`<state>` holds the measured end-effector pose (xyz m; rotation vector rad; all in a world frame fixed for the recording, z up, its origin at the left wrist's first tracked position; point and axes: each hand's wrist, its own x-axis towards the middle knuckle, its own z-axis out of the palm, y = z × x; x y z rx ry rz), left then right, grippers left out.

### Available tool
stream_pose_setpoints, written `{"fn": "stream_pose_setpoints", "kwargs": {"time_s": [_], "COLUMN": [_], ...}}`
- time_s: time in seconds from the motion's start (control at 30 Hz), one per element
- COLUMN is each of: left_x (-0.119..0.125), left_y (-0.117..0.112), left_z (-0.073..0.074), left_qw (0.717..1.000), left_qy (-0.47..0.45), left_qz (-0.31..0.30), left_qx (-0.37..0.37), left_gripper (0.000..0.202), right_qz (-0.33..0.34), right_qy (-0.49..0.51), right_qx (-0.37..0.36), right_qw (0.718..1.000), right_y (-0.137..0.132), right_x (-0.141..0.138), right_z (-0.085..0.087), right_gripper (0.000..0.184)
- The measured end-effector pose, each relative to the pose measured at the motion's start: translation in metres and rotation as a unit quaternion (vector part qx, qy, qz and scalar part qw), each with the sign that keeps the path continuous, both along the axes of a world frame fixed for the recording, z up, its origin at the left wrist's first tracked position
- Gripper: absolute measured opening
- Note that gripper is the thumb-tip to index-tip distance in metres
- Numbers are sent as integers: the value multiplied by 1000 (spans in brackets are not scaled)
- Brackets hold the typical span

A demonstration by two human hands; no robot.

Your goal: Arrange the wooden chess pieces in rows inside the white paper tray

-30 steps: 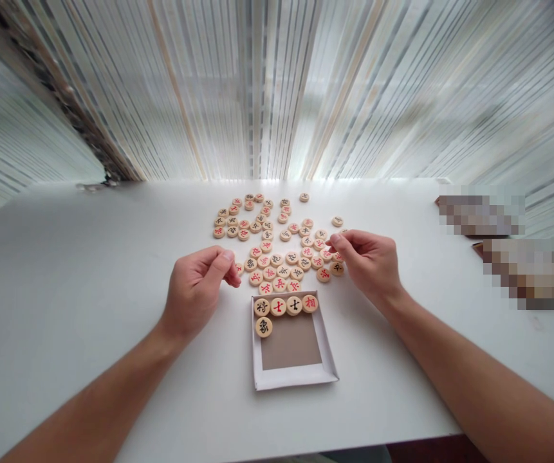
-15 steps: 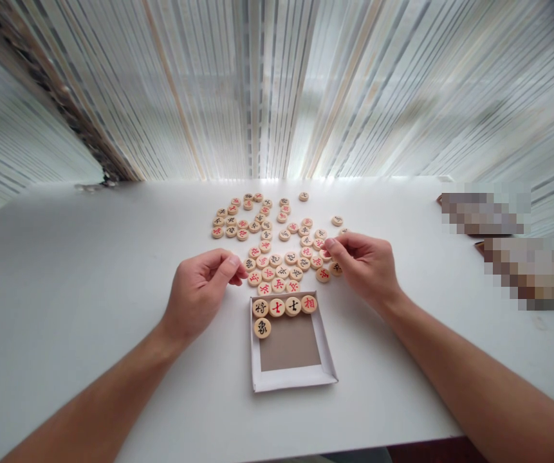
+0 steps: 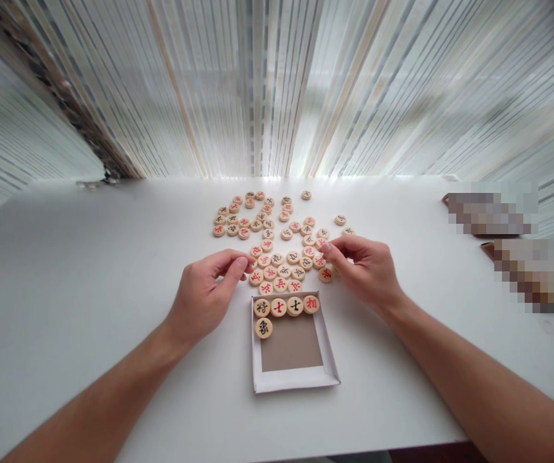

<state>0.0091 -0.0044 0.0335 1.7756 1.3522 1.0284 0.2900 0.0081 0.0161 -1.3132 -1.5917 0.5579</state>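
Note:
Round wooden xiangqi pieces with red or black characters lie in a loose spread on the table. My left hand hovers at the near left of the spread, with its curled fingertips beside a piece. My right hand is at the right side, its index finger close to a piece and just above a red-marked piece. Neither hand shows a held piece, though curled fingers could hide one. A shallow white paper tray below the spread holds several pieces along its far wall and one beneath them.
The white table stretches left of my hands and under both forearms. Two pixelated objects sit at the right edge. A striped curtain hangs beyond the far table edge.
My left hand has risen toward the spread, and my right hand has shifted left over it. The right hand now covers pieces at the spread's right side. The tray and its pieces stay put.

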Motion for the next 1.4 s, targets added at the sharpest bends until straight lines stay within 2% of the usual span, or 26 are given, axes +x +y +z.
{"fn": "stream_pose_setpoints", "kwargs": {"time_s": [0.33,0.6,0.9,1.1,1.23,1.4], "left_x": [-1,-2,-3,-2,-2,-2], "left_y": [0,1,1,1,0,0], "left_z": [-8,-8,-6,-3,0,3], "left_qw": [999,999,998,996,994,994], "left_qy": [28,21,35,48,60,67], "left_qz": [-14,-33,-30,-17,-3,12], "left_qx": [18,34,51,78,89,89], "left_gripper": [16,15,18,26,30,24], "right_qz": [23,-40,-39,-66,-90,-110], "right_qy": [-19,20,-8,62,113,102], "right_qx": [-4,-9,-3,-7,3,-16], "right_qw": [1000,999,999,996,989,988], "right_y": [-1,2,3,8,15,22], "right_x": [-1,2,2,7,12,20], "right_z": [-2,0,-3,-3,-4,-7], "right_gripper": [19,24,16,25,23,22]}}
